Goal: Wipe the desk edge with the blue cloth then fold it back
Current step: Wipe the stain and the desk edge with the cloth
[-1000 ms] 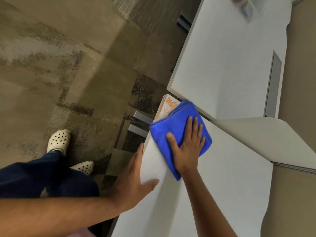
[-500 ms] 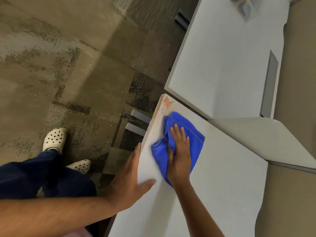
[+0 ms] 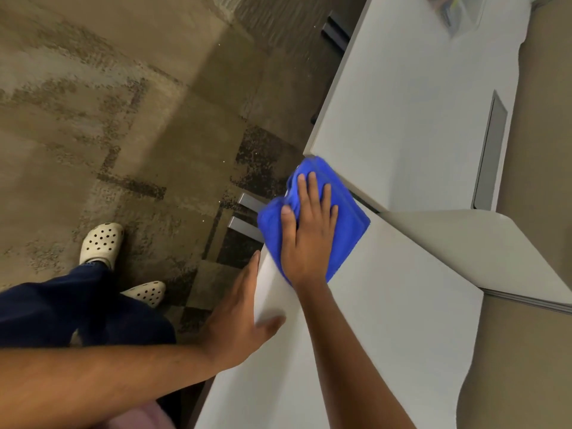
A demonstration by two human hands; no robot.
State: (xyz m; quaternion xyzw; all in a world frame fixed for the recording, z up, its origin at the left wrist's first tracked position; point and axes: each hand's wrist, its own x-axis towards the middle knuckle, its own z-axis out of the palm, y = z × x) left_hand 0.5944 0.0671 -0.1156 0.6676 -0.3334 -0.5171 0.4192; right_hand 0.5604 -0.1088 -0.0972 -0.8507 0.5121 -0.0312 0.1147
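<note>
Both forearms [image 3: 102,379] are bare, no sleeves or jewellery visible. Dark navy trousers [image 3: 71,314] fall loosely over cream perforated clogs [image 3: 100,243] (round holes across the uppers); a pink garment edge [image 3: 139,418] shows below.

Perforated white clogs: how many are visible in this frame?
2. One clog sits on the carpet at left; the other clog lies lower and to its right, partly covered by the dark blue trouser leg.
</note>
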